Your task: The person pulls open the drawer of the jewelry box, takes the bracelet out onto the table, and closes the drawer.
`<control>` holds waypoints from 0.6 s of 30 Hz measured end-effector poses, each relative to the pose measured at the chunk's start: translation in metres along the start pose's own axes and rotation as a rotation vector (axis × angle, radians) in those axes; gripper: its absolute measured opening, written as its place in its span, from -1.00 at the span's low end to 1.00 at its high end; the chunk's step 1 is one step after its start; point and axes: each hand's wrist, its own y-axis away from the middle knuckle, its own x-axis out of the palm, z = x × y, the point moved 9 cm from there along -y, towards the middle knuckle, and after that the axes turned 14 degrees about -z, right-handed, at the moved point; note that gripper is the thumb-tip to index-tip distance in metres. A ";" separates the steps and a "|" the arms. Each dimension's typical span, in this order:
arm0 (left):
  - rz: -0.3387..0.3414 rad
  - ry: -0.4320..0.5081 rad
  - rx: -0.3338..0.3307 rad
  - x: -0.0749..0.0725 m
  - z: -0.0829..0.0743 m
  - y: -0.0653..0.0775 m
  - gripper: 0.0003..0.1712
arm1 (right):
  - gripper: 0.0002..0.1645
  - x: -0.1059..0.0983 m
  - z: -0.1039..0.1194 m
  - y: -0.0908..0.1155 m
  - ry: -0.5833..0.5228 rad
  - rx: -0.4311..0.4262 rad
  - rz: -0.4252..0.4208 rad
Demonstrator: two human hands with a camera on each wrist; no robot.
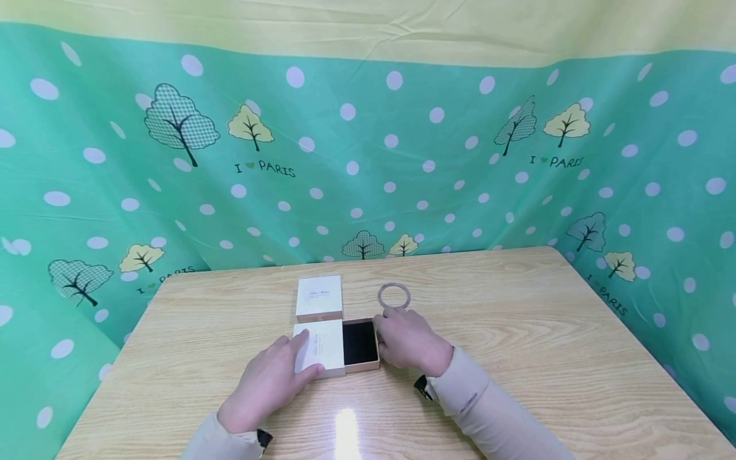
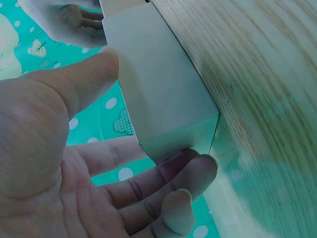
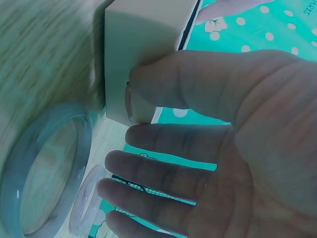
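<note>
My left hand (image 1: 267, 380) grips the white sleeve of a slide-out gift box (image 1: 319, 348), thumb on the near side and fingers around the far side. The box's drawer (image 1: 360, 345), light brown with a black lining, sticks out to the right of the sleeve. At the drawer's right end is my right hand (image 1: 411, 338). In the right wrist view its thumb (image 3: 163, 79) lies against the end wall beside a small curved slot, while the other fingers (image 3: 158, 166) stretch out past the corner. A pale, glossy bangle (image 1: 393, 284) lies just beyond the right hand.
Directly behind the slid-open box lies a second white box (image 1: 319, 298) with printed script. Beside the bangle, the right wrist view shows another clear ring (image 3: 86, 203). Everything stands on a wood-grain table (image 1: 517, 306), with a green dotted curtain (image 1: 368, 160) along its back and sides.
</note>
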 end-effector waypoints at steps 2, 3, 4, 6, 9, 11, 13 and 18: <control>-0.002 0.000 0.002 0.000 0.000 0.000 -0.15 | -0.88 0.000 0.001 0.000 -0.001 -0.006 0.000; -0.004 0.000 0.003 0.000 0.000 0.000 -0.16 | -0.88 0.001 0.001 0.000 -0.002 -0.007 0.000; -0.006 0.000 0.005 0.000 0.000 0.000 -0.16 | -0.88 0.001 0.001 0.000 -0.004 -0.009 0.000; -0.010 0.001 0.008 0.000 0.000 0.000 -0.16 | -0.89 0.002 0.002 0.000 -0.005 -0.012 0.001; -0.011 0.002 0.009 0.000 0.000 0.000 -0.15 | -0.89 0.004 0.003 0.000 -0.004 -0.014 0.009; -0.009 0.004 0.007 0.000 0.000 0.000 -0.15 | -0.90 0.004 0.003 0.000 -0.004 -0.016 0.014; -0.007 0.005 0.006 0.000 0.000 0.000 -0.15 | -0.90 0.005 0.004 0.000 -0.004 -0.019 0.018; -0.008 0.006 0.007 -0.001 -0.001 0.000 -0.15 | -0.90 0.005 0.006 0.000 -0.017 -0.025 0.022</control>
